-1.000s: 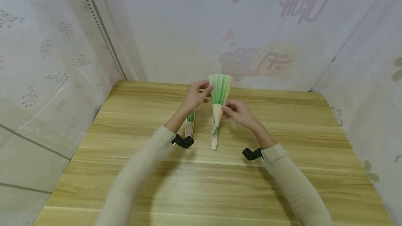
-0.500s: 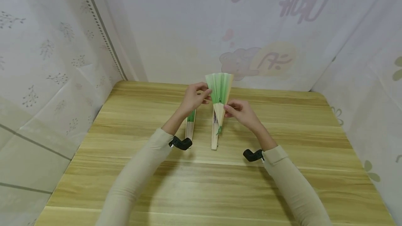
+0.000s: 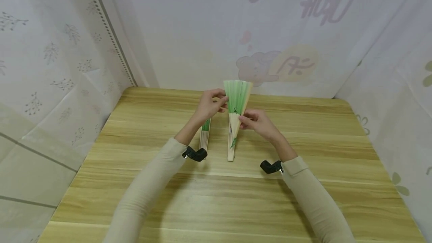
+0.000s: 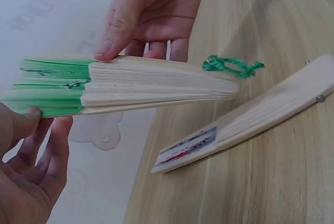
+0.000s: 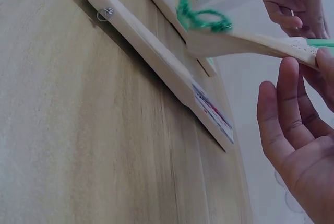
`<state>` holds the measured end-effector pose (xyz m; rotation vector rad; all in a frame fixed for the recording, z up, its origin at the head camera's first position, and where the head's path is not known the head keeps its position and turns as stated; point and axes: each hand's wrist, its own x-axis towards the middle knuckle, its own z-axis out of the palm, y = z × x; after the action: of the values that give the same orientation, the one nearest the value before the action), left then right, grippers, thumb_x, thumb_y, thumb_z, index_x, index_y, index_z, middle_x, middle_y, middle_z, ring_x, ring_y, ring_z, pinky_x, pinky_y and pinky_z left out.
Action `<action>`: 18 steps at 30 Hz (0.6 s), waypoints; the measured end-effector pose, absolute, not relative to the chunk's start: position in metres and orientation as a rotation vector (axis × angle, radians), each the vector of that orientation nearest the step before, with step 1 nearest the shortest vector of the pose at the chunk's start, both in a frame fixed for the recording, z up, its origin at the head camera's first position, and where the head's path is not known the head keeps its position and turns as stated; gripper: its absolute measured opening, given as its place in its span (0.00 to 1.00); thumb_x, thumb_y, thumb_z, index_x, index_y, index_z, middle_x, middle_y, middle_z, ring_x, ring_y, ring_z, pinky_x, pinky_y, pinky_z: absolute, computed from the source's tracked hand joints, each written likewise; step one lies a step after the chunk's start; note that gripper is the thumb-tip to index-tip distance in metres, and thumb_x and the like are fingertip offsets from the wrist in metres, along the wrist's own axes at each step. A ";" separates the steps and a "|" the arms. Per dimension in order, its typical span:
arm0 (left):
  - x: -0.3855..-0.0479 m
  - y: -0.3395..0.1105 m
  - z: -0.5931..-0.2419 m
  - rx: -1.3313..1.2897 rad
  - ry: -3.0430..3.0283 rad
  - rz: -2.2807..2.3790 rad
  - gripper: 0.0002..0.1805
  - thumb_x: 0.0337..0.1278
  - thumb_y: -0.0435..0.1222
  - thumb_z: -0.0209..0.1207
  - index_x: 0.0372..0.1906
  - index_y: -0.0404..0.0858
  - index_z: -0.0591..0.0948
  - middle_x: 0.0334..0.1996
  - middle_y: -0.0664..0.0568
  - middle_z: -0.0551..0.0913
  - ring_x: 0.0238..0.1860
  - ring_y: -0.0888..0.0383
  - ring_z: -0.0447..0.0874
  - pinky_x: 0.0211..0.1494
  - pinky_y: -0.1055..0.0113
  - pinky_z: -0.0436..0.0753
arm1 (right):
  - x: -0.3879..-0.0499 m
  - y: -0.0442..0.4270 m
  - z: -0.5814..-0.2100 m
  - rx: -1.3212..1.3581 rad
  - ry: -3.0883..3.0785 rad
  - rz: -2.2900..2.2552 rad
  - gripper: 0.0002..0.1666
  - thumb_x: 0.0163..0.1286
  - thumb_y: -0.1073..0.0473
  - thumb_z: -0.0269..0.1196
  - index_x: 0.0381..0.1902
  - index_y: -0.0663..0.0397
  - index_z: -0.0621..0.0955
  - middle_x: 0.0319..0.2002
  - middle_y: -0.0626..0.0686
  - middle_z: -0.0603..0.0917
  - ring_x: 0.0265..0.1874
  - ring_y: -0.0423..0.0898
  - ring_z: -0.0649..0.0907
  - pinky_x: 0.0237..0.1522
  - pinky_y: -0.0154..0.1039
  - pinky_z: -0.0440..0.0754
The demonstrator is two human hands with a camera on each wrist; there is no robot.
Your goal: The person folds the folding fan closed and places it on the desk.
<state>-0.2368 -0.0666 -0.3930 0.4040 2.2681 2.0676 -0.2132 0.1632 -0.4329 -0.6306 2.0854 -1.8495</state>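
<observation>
A partly spread folding fan point(image 3: 237, 96), green above with pale wooden ribs below, is held up above the table. My left hand point(image 3: 212, 104) pinches its green left edge between thumb and fingers. On the opposite side my right hand point(image 3: 258, 122) pinches the outer wooden rib. A green knotted cord point(image 4: 229, 66) hangs at the fan's narrow end. Below it lies a folded fan point(image 4: 271, 104) with a coloured picture strip and a metal rivet, untouched. Another folded fan point(image 3: 204, 134), green and wood, lies to the left, partly hidden by my left hand and arm.
The wooden table point(image 3: 216, 205) spreads around the fans. A pale printed curtain point(image 3: 189, 40) hangs behind its far edge, with more curtain cloth at both sides. Each wrist carries a black camera mount point(image 3: 271, 167).
The held fan's spread widened slightly, then narrowed a little. Its lower tip swung right and came back left. Both hands keep their hold with only small shifts.
</observation>
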 end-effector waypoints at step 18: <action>-0.231 -0.064 -0.403 0.442 2.204 2.056 0.11 0.71 0.28 0.60 0.53 0.26 0.82 0.41 0.39 0.83 0.41 0.39 0.88 0.41 0.51 0.88 | -0.209 0.163 -0.435 -0.635 2.123 -1.812 0.13 0.80 0.64 0.57 0.48 0.72 0.81 0.41 0.63 0.81 0.37 0.51 0.84 0.47 0.48 0.86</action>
<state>-0.2309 -0.0635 -0.4025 0.4415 2.2042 2.0559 -0.2093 0.1633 -0.4347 -0.6354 2.1226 -1.8124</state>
